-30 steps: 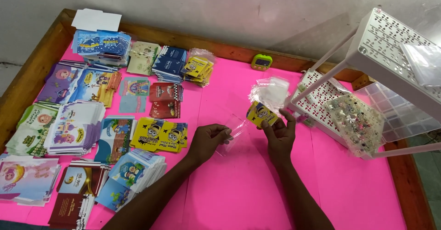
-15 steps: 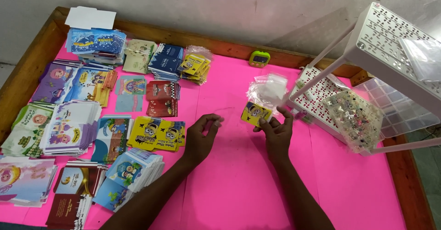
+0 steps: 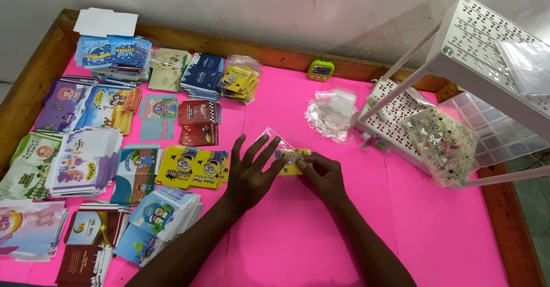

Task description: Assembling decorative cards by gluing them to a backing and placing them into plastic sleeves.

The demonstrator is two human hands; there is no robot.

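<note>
The left hand (image 3: 250, 171) lies flat and open on a clear sleeve (image 3: 274, 138); the right hand (image 3: 322, 173) pinches a yellow card (image 3: 292, 160), with yellow packets (image 3: 192, 167) at nine o'clock.

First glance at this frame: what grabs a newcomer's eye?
The hot-pink table cover dominates, and at its centre the left hand lies flat with fingers spread on a clear plastic sleeve while the right hand pinches a small yellow card at its edge. The left half is crowded with stacks of colourful cartoon cards. At right stands a white perforated rack, with a clear compartment box of small trinkets resting on its lower shelf.
</note>
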